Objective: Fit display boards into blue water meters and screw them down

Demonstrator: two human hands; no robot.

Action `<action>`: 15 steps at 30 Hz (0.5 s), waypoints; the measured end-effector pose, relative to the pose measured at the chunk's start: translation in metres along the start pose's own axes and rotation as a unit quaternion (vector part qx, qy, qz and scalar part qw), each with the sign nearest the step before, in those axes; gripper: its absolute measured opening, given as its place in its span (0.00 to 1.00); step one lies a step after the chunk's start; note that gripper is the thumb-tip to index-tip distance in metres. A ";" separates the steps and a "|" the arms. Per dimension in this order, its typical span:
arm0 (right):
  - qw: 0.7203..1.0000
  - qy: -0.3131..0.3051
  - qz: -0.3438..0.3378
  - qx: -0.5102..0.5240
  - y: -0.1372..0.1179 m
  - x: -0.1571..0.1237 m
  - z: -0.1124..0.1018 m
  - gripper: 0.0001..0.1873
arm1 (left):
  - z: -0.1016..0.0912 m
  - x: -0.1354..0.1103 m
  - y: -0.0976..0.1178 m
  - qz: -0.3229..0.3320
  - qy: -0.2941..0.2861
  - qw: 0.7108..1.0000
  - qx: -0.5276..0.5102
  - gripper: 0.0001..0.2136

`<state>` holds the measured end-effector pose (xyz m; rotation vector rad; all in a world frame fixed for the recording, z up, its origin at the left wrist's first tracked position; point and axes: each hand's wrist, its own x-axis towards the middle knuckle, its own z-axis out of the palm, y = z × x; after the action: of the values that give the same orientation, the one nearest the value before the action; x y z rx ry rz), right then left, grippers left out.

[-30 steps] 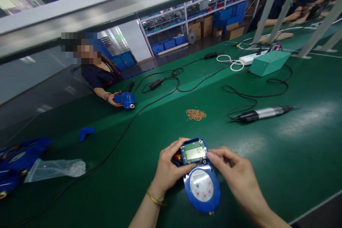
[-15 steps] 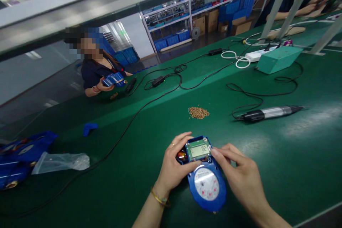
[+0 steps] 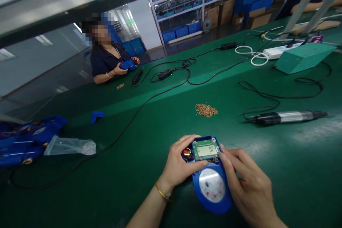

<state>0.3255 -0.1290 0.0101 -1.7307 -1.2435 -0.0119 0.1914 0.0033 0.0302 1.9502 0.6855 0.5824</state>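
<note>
A blue water meter (image 3: pixel 212 187) with a round dial and a bare green circuit board lies between my hands over the green bench. Its small display (image 3: pixel 207 150) shows digits. My left hand (image 3: pixel 180 164) grips the meter from the left, thumb across the middle and fingers along the far edge. My right hand (image 3: pixel 245 178) is closed against the right side of the board, thumb and fingertips pressed to the casing edge. Beyond the meter lies a heap of small brass-coloured screws (image 3: pixel 206 110). To the right rests a black and silver electric screwdriver (image 3: pixel 290 117).
At left lie blue meter housings (image 3: pixel 22 148), a clear plastic bag (image 3: pixel 71 146) and a small blue part (image 3: pixel 96 116). Black cables (image 3: pixel 149 100) cross the bench (image 3: pixel 128 192). A green box (image 3: pixel 304 57) and power strip (image 3: pixel 283 50) stand far right. A co-worker (image 3: pixel 107 55) holds a blue part opposite.
The view has shifted, so the bench items appear further right. My hands keep their hold on the meter. The co-worker's blue part has turned, with a second hand now beside it.
</note>
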 end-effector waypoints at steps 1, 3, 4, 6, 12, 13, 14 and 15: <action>1.000 -0.015 -0.015 0.000 0.001 0.000 -0.002 0.13 | 0.000 -0.001 -0.001 0.003 0.002 1.000 -0.001 0.26; 0.998 -0.046 -0.041 0.010 0.003 -0.001 -0.005 0.17 | 0.001 -0.001 -0.004 0.014 0.011 1.000 -0.007 0.28; 0.997 -0.058 -0.050 0.019 0.004 -0.001 -0.007 0.20 | 0.001 -0.002 -0.005 0.020 0.018 1.000 -0.008 0.28; 0.996 -0.067 -0.051 0.037 0.006 -0.002 -0.008 0.24 | 0.003 -0.002 -0.008 0.028 0.031 0.999 -0.011 0.28; 0.997 -0.048 0.008 0.062 0.011 -0.001 0.001 0.25 | 0.005 -0.001 -0.012 0.022 0.063 0.997 -0.045 0.27; 0.996 -0.055 0.014 0.067 0.012 0.001 0.002 0.25 | 0.006 -0.001 -0.012 0.015 0.060 0.996 -0.059 0.26; 0.995 -0.065 0.018 0.071 0.012 0.002 0.003 0.26 | 0.006 -0.001 -0.011 0.008 0.056 0.995 -0.078 0.26; 0.994 -0.076 0.020 0.078 0.013 0.003 0.004 0.27 | 0.007 -0.001 -0.011 -0.002 0.051 0.994 -0.101 0.26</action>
<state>0.3344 -0.1245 0.0007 -1.6442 -1.2850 0.2392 0.1926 0.0028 0.0176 1.7413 0.6667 0.7256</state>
